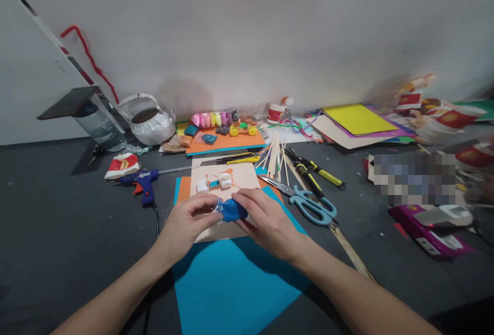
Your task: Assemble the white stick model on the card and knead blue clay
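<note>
- From the head view, I have both hands over the middle of the dark tabletop (pixel 57 232), toward its near edge.
- My left hand (pixel 189 219) and right hand (pixel 266 222) each pinch one end of a single blue clay packet (pixel 232 210); the packet spans the gap between them, touching the fingertips of both, with clear wrap bunched at the left end.
- The fingers of both hands are narrowed around the packet, not spread.
- The packet hovers just above one beige card (pixel 239 178), which lies on an orange sheet and one large blue sheet (pixel 231 283) that runs to the near edge.
- On the beige card, just beyond my hands, I count two small white lumps (pixel 214 183).
- To the left of the card lies one blue glue gun (pixel 142 183); to the right, one pair of blue-handled scissors (pixel 309 204).
- Beyond the card I see one yellow utility knife (pixel 235 160) and a bundle of wooden sticks (pixel 276 155); I cannot count the sticks.
- Toward the far edge, a row of coloured clay pieces (pixel 222 124) sits on an orange board; their number is unclear.
- One foil-wrapped kettle (pixel 150 124) stands at the far left, against the white wall.
</note>
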Demonstrator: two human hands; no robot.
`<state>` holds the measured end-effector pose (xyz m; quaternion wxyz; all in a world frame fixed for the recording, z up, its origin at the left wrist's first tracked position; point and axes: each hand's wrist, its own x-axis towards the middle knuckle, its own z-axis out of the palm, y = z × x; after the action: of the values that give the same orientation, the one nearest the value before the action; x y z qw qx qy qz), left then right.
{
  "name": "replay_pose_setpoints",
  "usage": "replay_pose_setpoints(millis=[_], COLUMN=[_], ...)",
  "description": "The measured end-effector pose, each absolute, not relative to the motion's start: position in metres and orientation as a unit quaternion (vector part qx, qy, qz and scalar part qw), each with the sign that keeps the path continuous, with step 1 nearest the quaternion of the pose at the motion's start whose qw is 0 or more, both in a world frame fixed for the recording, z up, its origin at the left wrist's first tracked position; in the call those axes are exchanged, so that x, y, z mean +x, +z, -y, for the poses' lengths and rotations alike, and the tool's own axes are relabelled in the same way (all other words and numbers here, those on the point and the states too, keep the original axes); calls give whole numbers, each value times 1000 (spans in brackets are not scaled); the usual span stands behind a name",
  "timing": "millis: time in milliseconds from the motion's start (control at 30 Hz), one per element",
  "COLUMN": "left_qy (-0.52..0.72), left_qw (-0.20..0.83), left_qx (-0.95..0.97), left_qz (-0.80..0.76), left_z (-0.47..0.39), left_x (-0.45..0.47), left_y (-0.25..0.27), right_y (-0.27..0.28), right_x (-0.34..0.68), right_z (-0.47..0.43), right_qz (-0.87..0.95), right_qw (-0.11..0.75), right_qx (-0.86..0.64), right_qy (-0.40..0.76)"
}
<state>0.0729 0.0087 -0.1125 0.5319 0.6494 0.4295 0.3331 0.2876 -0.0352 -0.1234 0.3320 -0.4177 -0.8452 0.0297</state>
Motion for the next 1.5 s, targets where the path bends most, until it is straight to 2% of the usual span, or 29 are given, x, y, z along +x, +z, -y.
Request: replay_pose_setpoints(millis=[200, 600, 933, 1167, 1500], left_qy=[337, 388, 377, 382, 369], left_qw=[626, 686, 645, 596, 591], left_qx=[556, 476, 585, 621, 666], left_qz=[-431, -389, -316, -336, -266], left_z=[-10, -5, -17, -13, -24], left_x=[78, 86, 78, 76, 71], left_y=[-123, -137, -147, -158, -166], right_y=[-126, -119, -121, -124, -123], right_x=[284, 288, 288, 289, 290], right_z=[35, 37, 38, 35, 34], right_qz=[846, 842, 808, 791, 766], right_qw=[324, 313, 321, 299, 308], right_qx=[-423, -430, -465, -501, -521], right_qy=[22, 92, 167, 184, 217])
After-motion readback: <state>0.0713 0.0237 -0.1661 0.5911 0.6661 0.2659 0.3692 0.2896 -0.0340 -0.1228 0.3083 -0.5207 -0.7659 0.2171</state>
